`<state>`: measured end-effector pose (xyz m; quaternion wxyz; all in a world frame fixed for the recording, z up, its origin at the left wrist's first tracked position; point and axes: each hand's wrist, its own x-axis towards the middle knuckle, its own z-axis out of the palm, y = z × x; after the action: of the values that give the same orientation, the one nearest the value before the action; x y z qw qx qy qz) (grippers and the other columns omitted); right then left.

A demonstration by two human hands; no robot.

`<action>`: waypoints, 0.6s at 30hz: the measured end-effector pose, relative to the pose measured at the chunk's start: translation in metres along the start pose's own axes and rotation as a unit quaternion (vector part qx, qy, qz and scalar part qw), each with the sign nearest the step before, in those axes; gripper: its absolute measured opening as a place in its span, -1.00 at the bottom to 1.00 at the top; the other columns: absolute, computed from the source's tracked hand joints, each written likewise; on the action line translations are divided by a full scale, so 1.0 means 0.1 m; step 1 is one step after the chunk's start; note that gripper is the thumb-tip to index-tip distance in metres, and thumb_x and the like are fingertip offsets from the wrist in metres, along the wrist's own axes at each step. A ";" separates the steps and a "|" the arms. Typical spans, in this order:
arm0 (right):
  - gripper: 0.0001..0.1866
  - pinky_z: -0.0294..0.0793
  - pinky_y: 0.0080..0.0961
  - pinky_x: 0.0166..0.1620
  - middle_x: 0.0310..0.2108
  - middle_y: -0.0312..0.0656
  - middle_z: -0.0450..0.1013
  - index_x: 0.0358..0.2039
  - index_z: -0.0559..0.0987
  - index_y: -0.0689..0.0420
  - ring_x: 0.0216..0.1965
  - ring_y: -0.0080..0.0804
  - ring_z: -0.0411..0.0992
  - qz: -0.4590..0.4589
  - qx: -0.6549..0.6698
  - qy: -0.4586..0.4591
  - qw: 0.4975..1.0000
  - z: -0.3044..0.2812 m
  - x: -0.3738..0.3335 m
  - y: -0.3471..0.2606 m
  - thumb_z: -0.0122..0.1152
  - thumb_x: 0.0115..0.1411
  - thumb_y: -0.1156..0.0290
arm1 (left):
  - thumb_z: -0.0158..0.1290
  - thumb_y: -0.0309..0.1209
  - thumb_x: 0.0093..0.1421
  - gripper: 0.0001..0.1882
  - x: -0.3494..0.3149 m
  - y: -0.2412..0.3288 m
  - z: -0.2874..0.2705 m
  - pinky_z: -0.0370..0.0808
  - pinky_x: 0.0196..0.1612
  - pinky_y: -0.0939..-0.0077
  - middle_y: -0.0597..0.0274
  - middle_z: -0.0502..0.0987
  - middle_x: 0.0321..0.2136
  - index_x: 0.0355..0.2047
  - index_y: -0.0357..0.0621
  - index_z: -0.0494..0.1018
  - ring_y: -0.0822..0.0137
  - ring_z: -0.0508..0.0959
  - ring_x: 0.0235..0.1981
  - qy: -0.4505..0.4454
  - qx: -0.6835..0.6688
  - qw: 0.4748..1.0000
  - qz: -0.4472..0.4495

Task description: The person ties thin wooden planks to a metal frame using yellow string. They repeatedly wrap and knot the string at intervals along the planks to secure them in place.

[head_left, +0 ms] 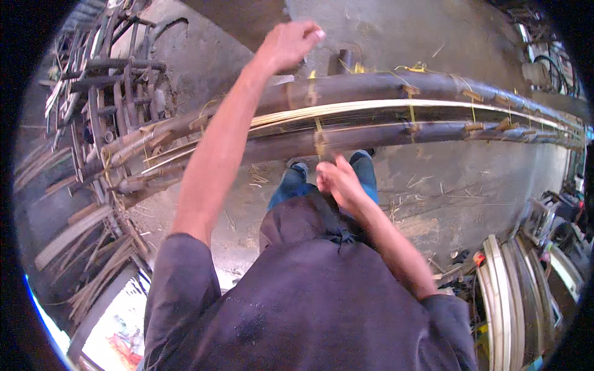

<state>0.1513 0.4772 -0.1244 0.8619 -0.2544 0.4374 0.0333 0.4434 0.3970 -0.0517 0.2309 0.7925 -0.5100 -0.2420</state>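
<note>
Two long dark poles [365,132] run across in front of me, curving with the lens. Between them lies a bundle of thin pale strips [346,106]. Yellow ties [320,140] and small wooden wedges [474,127] sit along the poles. My left hand [288,46] is raised beyond the far pole, its fingers curled closed; whatever may be inside is hidden. Close to the near pole, just below a yellow tie, my right hand [339,182] is also closed with the thumb up. I cannot make out what it grips, if anything.
A rack of dark poles [117,80] stands at the left, with long slats [74,238] below it. Curved pale strips [498,303] lean at the lower right. A short dark pipe [344,61] stands past the far pole. Scraps litter the concrete floor [427,204].
</note>
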 end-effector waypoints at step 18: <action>-0.68 0.44 -0.25 -0.21 -0.26 -0.02 0.51 -0.31 0.52 0.19 -0.25 -0.09 0.47 -0.241 -0.703 0.063 0.666 0.60 1.47 -2.02 -0.09 0.30 0.22 | 0.08 -0.26 0.12 -0.83 -1.29 0.01 0.77 0.42 -0.39 0.27 0.18 0.57 -0.56 -0.46 -0.05 0.56 0.17 0.58 -0.45 0.181 0.036 0.979 0.087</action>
<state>0.3429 0.3057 -0.1257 0.3755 -0.8829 0.2614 0.1059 0.3485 0.5066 -0.0917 0.3105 0.7839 -0.5349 -0.0548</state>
